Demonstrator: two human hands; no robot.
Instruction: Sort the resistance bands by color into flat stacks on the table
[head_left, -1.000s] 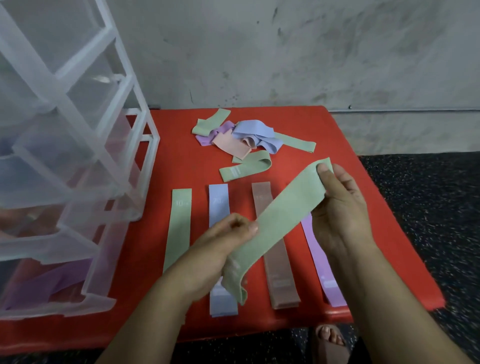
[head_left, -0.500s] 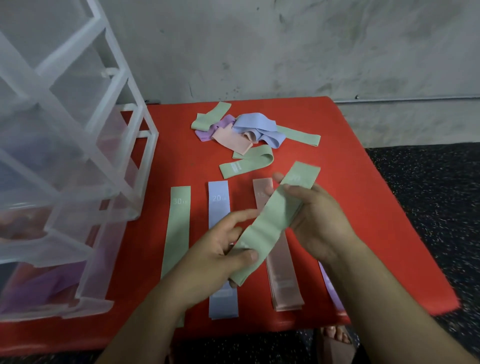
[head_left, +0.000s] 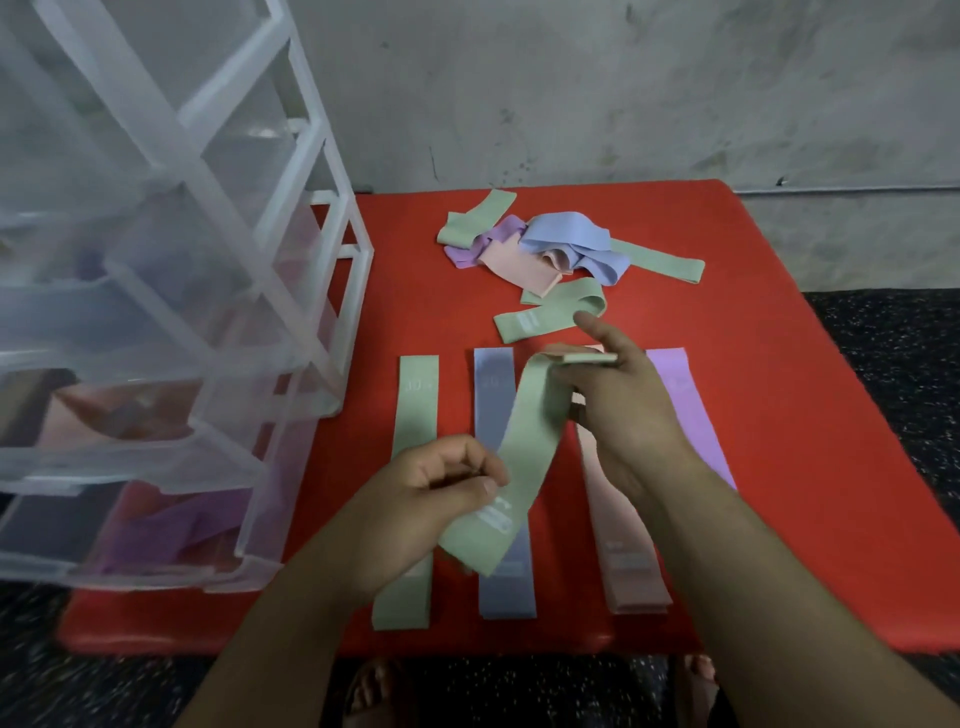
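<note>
Both hands hold one green band above the red table. My left hand pinches its lower end and my right hand grips its upper end. Flat on the table lie a green band, a blue band, a pink band and a purple band, side by side. The blue and pink ones are partly hidden by my hands. A loose green band lies beyond them. Farther back sits a tangled pile of bands in green, purple, pink and blue.
A clear plastic drawer unit stands on the table's left side, with purple and pink bands inside its lower drawers. A grey wall rises behind the table. Dark speckled floor surrounds it, and bare toes show at the near edge.
The held green band has moved left and lower, now hanging over the blue band. My left hand has closed tighter on its lower end. The camera has tilted slightly.
</note>
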